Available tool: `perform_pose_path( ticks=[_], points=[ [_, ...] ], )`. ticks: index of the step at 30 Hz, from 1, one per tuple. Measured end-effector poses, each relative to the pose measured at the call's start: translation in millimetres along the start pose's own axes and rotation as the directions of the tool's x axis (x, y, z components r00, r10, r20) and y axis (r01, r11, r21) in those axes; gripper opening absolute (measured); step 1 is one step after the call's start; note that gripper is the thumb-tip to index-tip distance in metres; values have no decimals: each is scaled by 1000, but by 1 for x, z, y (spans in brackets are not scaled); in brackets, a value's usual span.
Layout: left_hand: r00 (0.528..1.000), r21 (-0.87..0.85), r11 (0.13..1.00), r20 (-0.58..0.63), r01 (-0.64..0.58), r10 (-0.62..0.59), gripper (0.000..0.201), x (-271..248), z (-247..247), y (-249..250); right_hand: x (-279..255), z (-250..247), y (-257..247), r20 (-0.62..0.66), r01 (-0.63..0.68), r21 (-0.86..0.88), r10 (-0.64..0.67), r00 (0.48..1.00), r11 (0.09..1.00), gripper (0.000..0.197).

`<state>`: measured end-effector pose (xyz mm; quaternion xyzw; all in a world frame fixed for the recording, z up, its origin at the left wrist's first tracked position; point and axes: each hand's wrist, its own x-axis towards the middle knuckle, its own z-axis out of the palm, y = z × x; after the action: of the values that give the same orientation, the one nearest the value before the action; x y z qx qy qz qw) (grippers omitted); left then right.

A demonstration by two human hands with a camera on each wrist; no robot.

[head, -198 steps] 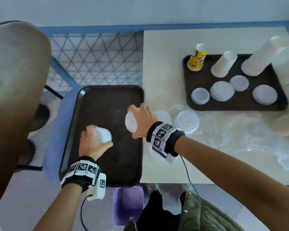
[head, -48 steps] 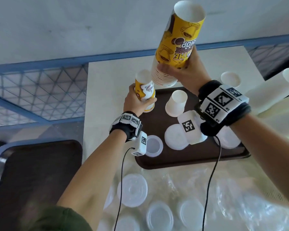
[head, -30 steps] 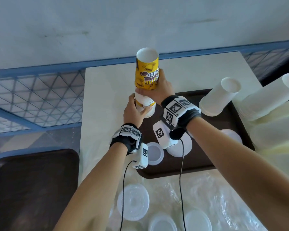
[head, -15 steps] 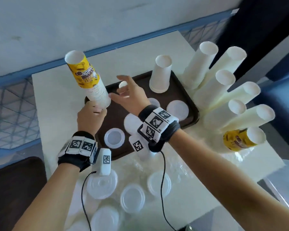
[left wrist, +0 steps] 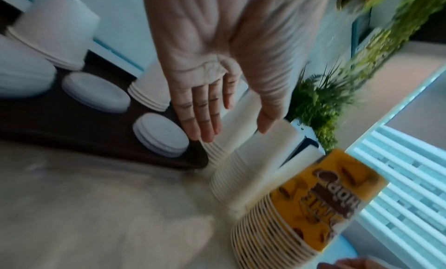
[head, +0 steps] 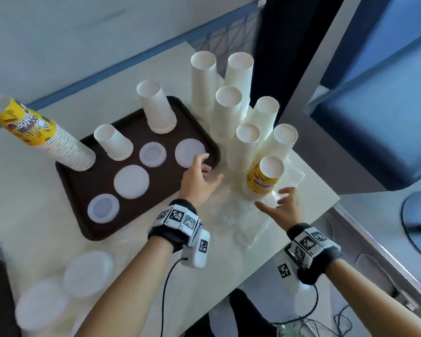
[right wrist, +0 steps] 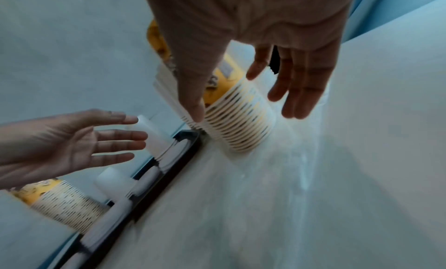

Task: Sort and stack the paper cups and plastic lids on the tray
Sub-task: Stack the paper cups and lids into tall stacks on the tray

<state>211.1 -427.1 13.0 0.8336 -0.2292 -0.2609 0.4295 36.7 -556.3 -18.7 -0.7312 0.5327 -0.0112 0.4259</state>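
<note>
Both hands are spread and hold nothing. The left hand [head: 198,182] hovers at the right edge of the tray [head: 88,181]; the right hand [head: 281,206] is just beside the yellow cup stack [head: 265,177] standing on the surface [head: 34,215]. Lids [head: 131,182] and a second yellow stack [head: 41,139] sit on the tray

1. The left hand [head: 197,183] has let go of the tall yellow cup stack [head: 38,138], which now stands on the tray [head: 88,186].
2. Both hands, the right hand [head: 281,206] included, now spread open-fingered beside another yellow stack [head: 265,177].
</note>
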Motion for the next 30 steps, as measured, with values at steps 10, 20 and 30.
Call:
perform_pose_path(
  ticks=[10,20,30],
  points=[
    [999,-44,999,16,30,-29,112,53,69,24,43,10,-8,46,249,119,-256,966,961,94],
    [986,-186,973,-70,138,-153,86,71,97,11,50,8,-2,119,229,175,-251,961,958,83],
    [990,-199,976,-86,91,-110,83,67,94,6,43,-7,16,172,287,156,-313,934,945,73]
  ],
)
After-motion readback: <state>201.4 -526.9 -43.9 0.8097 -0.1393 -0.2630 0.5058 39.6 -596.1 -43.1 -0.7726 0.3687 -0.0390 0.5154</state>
